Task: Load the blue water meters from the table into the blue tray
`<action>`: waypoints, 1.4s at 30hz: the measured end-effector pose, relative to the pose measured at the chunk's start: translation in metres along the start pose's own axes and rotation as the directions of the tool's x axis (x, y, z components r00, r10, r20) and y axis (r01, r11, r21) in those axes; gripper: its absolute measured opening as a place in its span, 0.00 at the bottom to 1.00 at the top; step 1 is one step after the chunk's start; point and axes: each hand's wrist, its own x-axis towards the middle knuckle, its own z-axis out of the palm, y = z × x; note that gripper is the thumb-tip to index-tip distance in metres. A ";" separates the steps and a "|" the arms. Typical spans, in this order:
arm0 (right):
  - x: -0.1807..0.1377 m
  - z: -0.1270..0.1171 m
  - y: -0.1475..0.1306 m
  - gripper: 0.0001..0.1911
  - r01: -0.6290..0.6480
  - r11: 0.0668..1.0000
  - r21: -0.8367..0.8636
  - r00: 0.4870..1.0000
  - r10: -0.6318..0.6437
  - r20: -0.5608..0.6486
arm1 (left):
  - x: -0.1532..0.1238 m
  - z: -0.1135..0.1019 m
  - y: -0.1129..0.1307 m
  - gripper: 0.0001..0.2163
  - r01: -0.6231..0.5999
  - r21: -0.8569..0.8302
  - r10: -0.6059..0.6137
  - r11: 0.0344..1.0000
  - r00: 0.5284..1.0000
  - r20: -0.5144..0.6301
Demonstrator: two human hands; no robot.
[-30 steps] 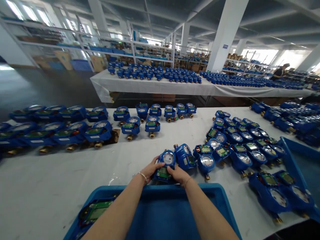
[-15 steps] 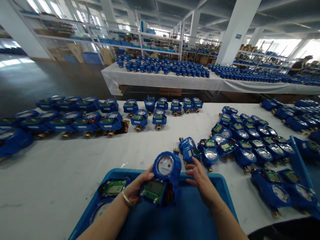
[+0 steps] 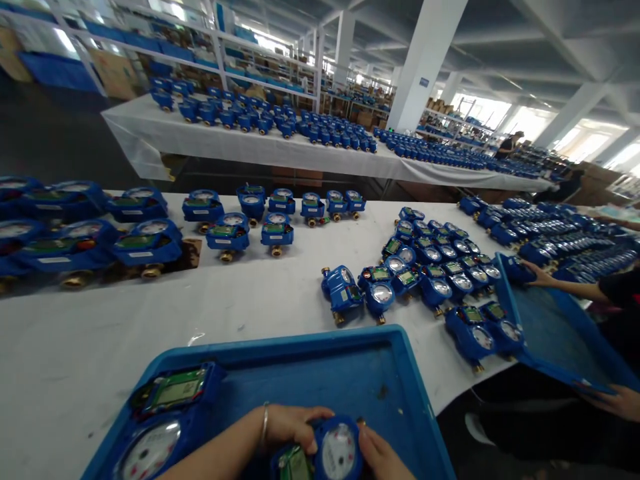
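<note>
We hold a round blue plastic water meter with a white dial face [image 3: 334, 455] low inside the shallow blue plastic tray [image 3: 400, 380] at the near edge of the white-covered table [image 3: 280, 293]. Our left hand [image 3: 290, 427] has its fingers curled over the meter's upper left side, clamped on it, a thin bangle [image 3: 265, 427] at the wrist. Our right hand [image 3: 383, 457] presses against the meter's right side, closed on it too; the bottom edge of the view cuts off both hands and the lower part of the meter.

In the tray's left corner lies a second blue meter with a green display panel above its dial [image 3: 165, 417], well apart from the held one. Beyond the tray's far rim a cluster of blue meters with brass fittings [image 3: 430, 280] stands on the cloth, and a row of similar meters [image 3: 150, 233] runs along the left.

At the right, a co-worker's hand [image 3: 533, 273] rests on the rim of another blue tray [image 3: 545, 327], and a second hand [image 3: 617, 402] grips its near edge
</note>
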 end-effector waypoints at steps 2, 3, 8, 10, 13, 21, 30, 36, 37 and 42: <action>-0.009 -0.007 0.001 0.38 0.001 0.977 -0.212 0.997 -0.017 -0.073 | 0.006 -0.003 0.017 0.36 0.073 0.214 -0.078 0.974 0.997 0.011; -0.014 -0.010 -0.001 0.39 0.016 0.942 -0.335 0.993 -0.054 -0.104 | 0.008 -0.004 0.024 0.36 0.098 0.314 -0.106 0.944 0.994 0.007; -0.030 -0.018 -0.035 0.62 0.290 0.802 -0.522 0.957 -0.249 0.149 | 0.012 -0.011 0.038 0.34 0.055 0.532 -0.053 0.845 0.998 -0.019; -0.028 -0.013 -0.052 0.61 0.323 0.792 -0.518 0.941 -0.212 0.263 | 0.004 -0.013 0.037 0.34 -0.020 0.569 0.087 0.822 0.992 -0.090; -0.022 -0.004 -0.059 0.62 0.265 0.773 -0.576 0.960 -0.155 0.234 | -0.024 -0.008 0.025 0.33 -0.118 0.613 0.388 0.781 0.861 -0.328; -0.028 0.077 0.014 0.50 0.127 0.868 -0.481 0.965 -0.221 -0.144 | -0.137 0.051 -0.107 0.11 0.108 0.832 0.834 0.545 0.040 -0.551; 0.022 0.237 -0.040 0.49 0.032 0.973 -0.230 0.832 -0.154 -0.534 | -0.167 -0.003 -0.176 0.19 0.622 0.654 0.889 0.431 -0.166 -0.428; 0.045 0.278 -0.047 0.46 0.104 0.974 -0.199 0.709 -0.213 -0.672 | -0.157 -0.020 -0.170 0.21 0.518 0.743 0.903 0.425 -0.183 -0.389; 0.049 0.282 -0.046 0.46 0.118 0.975 -0.191 0.692 -0.218 -0.688 | -0.156 -0.022 -0.168 0.21 0.514 0.754 0.910 0.409 -0.173 -0.377; 0.070 0.293 -0.050 0.46 0.145 0.977 -0.155 0.658 -0.212 -0.722 | -0.161 -0.033 -0.150 0.15 0.593 0.747 0.947 0.301 -0.096 -0.306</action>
